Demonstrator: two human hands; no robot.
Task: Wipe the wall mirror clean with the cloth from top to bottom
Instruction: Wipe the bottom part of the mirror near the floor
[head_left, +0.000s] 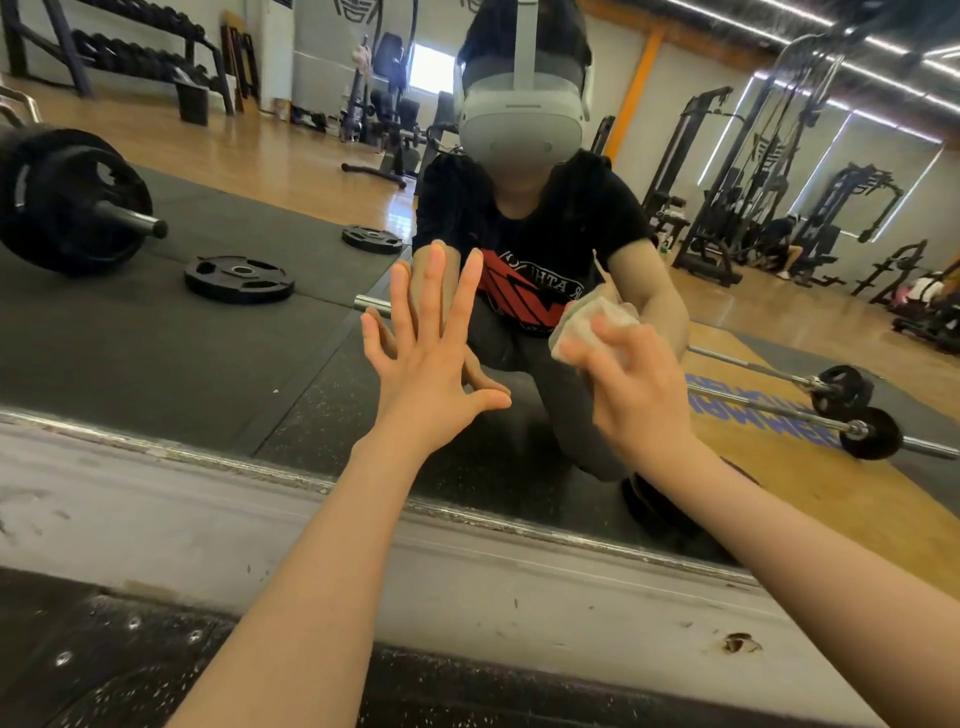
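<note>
The person is low down in front of the wall mirror (208, 322), and both bare arms reach forward to the glass. The left hand (426, 358) is flat against the mirror with its fingers straight and spread wide, the thumb pointing to the right; it holds nothing, and its own reflection meets it at the fingertips. The right hand (631, 384) is just beside it, at the right, and its fingers are curled around a crumpled pale cloth (592, 322). The cloth sticks out above and to the left of the right hand's fingers and lies against the glass, between the two hands but much closer to the right one. The left hand does not touch the cloth.

Both hands are on the lower part of the mirror, a little above its bottom edge, where a metal strip (260, 467) runs along a scuffed grey wall base (156, 519). Below this there is a dark speckled floor mat (130, 675).

In the mirror I can see the reflected person, crouching, in a black shirt with red print and with a grey headset on the head. Around this reflection are a loaded barbell (72, 202) at the left, two black weight plates (240, 278) lying on dark mats, another barbell (831, 410) at the right on the wooden floor, and gym machines (779, 156) further behind.
</note>
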